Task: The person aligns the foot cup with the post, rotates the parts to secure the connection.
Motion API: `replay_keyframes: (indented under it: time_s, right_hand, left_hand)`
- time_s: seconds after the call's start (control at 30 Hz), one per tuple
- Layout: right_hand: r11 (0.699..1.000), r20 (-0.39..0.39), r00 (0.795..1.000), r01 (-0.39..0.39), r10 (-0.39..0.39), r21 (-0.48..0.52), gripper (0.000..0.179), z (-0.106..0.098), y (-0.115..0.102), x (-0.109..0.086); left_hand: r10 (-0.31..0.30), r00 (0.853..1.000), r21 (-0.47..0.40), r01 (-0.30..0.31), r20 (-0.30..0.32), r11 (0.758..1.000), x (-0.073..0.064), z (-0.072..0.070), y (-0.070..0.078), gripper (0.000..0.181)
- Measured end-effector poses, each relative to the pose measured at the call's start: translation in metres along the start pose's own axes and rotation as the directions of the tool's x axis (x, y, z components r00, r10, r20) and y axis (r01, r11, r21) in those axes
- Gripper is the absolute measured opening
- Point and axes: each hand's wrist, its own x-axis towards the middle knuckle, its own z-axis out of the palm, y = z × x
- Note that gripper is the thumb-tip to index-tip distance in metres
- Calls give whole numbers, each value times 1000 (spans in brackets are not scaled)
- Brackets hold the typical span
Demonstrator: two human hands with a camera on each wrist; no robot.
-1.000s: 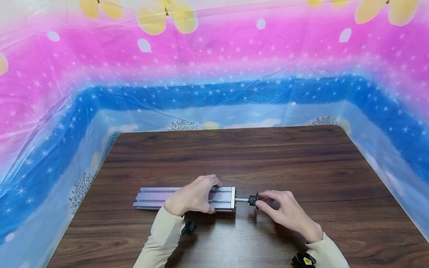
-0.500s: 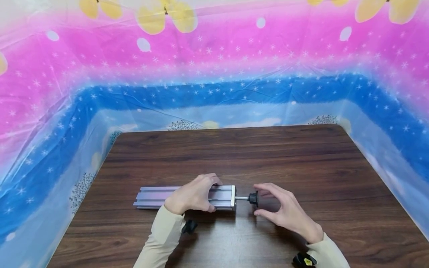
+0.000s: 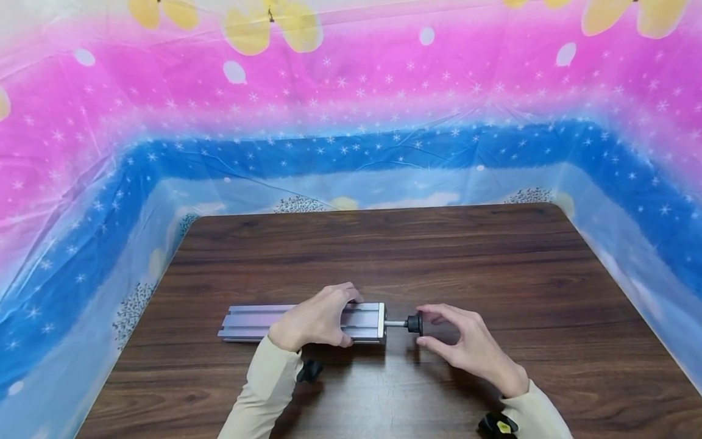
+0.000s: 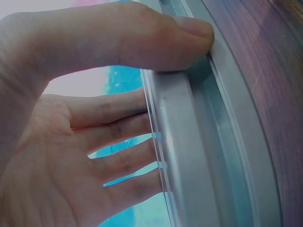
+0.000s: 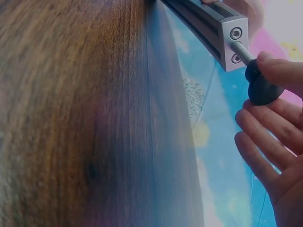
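A grooved aluminium profile [image 3: 255, 318] lies lengthwise on the table, and my left hand [image 3: 315, 318] grips it across the top. In the left wrist view the thumb [image 4: 142, 40] presses one grooved side of the bar, while the fingers [image 4: 128, 158] reach behind the far side. From the end plate [image 5: 228, 57], which has two socket screws, a threaded rod [image 5: 242, 53] sticks out to the right. It carries a black levelling foot [image 5: 263, 91]. My right hand [image 3: 473, 342] pinches this foot at its rim between thumb and fingers.
Dark wood-grain table [image 3: 384, 256] lies beneath both hands. A pink and blue patterned cloth [image 3: 351, 146] hangs round its back and sides. Black straps with small devices sit at the left wrist [image 3: 309, 371] and right wrist [image 3: 496, 425].
My right hand lets go of the levelling foot, spreading its fingers wide half a second ago, then closes on its rim again. The left hand and the profile stay in place.
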Motion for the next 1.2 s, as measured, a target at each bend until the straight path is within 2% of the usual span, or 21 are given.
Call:
replay_keyframes:
  time_s: [0.2,0.47,0.6,0.63,0.77,0.83,1.0,1.2]
  right_hand:
    - [999,14,999,-38,38,6,30,2,2,0]
    - [988,56,987,-151,150,17,6,4,-1,2]
    - [984,74,983,-172,169,42,8,2,-3,2]
    - [986,68,985,-160,157,44,13,1,-3,2]
    - [995,44,996,-78,75,59,53,-1,-3,0]
    - [997,36,999,-27,24,66,67,-1,-4,0]
    - [995,14,999,49,-50,88,63,1,-4,3]
    - [998,20,999,32,-33,50,54,0,-3,2]
  left_hand:
    - [-1,1000,-5,1,9,1000,0,1,-1,63]
    - [9,1000,-3,-9,10,1000,-1,1,0,63]
    - [7,1000,-5,-7,8,1000,-2,0,1,63]
    - [8,1000,-6,-8,7,1000,-2,0,1,63]
    - [14,1000,-9,-14,-4,1000,-2,0,-1,62]
    - [18,1000,-7,-18,-11,1000,-2,0,-1,62]
    - [21,1000,3,-21,-12,1000,-2,0,-2,61]
    - [9,1000,5,-9,-5,1000,-3,1,-2,61]
